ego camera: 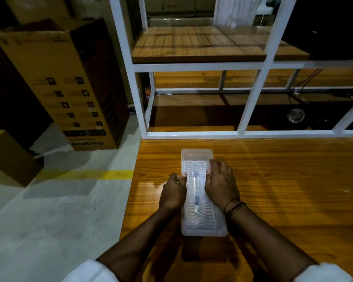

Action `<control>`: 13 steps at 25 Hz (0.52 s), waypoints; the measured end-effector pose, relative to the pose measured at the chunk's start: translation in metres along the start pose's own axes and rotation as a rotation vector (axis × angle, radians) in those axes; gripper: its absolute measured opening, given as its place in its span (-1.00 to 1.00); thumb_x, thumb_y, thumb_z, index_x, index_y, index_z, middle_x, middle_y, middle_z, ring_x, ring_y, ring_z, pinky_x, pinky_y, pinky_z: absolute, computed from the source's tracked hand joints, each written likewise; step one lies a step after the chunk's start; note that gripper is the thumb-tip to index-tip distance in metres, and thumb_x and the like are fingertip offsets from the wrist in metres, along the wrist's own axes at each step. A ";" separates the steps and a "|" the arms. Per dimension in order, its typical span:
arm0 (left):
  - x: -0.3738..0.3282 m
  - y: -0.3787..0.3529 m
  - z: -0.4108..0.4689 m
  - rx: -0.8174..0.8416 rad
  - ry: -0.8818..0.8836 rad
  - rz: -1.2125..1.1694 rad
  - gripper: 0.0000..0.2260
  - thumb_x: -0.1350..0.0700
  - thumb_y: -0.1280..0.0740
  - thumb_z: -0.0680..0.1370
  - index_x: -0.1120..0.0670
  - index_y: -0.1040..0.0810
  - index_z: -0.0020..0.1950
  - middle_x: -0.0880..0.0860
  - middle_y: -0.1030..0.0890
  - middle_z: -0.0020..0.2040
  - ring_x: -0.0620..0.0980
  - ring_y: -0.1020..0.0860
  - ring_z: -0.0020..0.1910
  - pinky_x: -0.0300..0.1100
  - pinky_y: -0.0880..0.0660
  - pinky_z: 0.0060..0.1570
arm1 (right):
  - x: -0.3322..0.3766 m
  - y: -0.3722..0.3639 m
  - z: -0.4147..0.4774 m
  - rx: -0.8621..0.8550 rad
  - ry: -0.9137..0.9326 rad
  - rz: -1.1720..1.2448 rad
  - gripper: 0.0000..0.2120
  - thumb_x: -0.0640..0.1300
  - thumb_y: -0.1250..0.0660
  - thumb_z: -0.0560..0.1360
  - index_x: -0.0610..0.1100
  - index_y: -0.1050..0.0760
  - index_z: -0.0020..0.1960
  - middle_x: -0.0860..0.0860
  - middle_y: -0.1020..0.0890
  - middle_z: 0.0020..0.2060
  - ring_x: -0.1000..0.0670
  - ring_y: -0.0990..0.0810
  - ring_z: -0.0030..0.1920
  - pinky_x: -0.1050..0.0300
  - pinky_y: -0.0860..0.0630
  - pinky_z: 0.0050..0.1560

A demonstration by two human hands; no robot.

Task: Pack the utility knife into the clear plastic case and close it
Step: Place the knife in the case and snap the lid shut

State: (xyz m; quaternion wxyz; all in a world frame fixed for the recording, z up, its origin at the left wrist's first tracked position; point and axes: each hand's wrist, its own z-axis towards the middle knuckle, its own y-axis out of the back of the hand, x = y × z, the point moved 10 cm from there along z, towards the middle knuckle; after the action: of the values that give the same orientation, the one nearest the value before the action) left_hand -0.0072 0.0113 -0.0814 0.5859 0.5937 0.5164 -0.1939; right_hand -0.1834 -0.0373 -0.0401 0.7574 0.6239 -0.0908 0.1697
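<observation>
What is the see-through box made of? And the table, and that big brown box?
The case looks like clear, slightly cloudy plastic: you can see the knife through its wavy-ribbed lid. The table looks like glossy varnished wood, or a wood-look coating: it shows grain lines and shiny reflections. The big box looks like matte brown cardboard with printed labels.

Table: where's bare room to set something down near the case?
Bare wood spans the table right of the clear plastic case, out to the white shelf frame behind. A narrower strip lies between case and frame. It is crowded at the case: left hand and right hand flank it, near the table's left edge.
</observation>
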 end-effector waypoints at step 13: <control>-0.013 0.024 -0.014 0.011 -0.023 0.099 -0.70 -0.16 -0.15 0.71 0.00 -0.44 -0.09 -0.10 -0.52 -0.24 -0.18 -0.47 -0.32 -0.24 -0.28 -0.43 | 0.020 -0.002 -0.006 0.053 0.053 -0.033 -0.52 -0.01 -0.07 0.55 -0.16 -0.47 0.37 -0.22 -0.56 0.26 -0.25 -0.55 0.21 -0.15 -0.56 0.18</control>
State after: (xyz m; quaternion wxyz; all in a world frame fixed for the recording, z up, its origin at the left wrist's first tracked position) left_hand 0.0023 0.0240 -0.0556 0.5972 0.6195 0.4788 -0.1744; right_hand -0.1652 -0.0290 -0.0359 0.7455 0.6404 -0.0562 0.1760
